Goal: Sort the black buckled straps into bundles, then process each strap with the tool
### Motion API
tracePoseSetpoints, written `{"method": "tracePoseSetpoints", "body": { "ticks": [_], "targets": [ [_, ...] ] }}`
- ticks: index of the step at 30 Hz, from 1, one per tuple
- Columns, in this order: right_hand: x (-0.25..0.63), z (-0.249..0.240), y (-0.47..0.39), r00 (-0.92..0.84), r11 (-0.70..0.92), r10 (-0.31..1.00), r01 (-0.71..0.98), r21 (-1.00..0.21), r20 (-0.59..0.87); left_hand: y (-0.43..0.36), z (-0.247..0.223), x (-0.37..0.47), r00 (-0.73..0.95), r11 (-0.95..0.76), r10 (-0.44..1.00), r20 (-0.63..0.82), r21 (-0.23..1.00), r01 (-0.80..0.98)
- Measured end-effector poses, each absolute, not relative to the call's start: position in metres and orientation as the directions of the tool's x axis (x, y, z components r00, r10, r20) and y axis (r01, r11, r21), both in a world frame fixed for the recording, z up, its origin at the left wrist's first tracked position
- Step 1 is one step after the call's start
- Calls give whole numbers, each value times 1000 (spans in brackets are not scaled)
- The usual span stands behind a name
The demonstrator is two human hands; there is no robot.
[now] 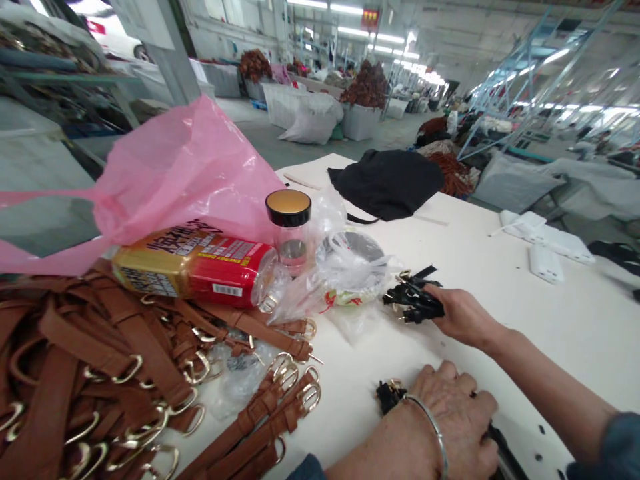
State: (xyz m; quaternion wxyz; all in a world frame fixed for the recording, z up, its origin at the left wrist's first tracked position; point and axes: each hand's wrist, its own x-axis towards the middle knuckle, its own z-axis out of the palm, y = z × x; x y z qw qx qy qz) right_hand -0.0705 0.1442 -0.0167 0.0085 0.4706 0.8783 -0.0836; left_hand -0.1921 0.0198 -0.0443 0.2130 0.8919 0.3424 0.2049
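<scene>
My right hand (465,315) is closed round a bunch of small black buckled straps (414,300), held over the white table just right of a clear plastic bag. Nearer to me, my left hand (453,407), with a metal bangle at the wrist, lies low with its fingers curled. Under it run more black straps: a black buckle end (390,395) shows to its left and a black strap (505,453) beyond its fingertips. The palm hides how it grips them. Brown leather belts (120,333) with gold buckles are heaped at the left.
On the white table (480,247) lie a red and gold drink bottle (200,263), a pink plastic bag (185,167), a gold-lidded jar (289,227), a knotted clear bag (350,267), a black cloth (390,183) and white power banks (547,247). Bins of brown pieces stand behind.
</scene>
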Motion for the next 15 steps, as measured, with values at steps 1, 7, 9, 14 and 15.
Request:
{"method": "tracePoseSetpoints", "body": {
  "ticks": [1,7,9,14,15],
  "targets": [
    [-74,-18,150,-549,541,832,835,-102,-84,20,-45,-192,679,-673,701,218,520,526],
    [-92,-30,168,-447,459,888,876,144,-110,19,-45,-191,678,-674,700,223,522,523],
    [-97,-30,170,-440,455,890,875,164,-120,19,-44,-192,677,-669,703,221,529,522],
    [-108,-29,166,-378,384,923,900,206,-71,19,-40,-194,676,-665,705,215,533,524],
    [-110,-30,164,-368,371,928,905,206,-56,19,-39,-195,678,-666,703,214,531,524]
  ]
}}
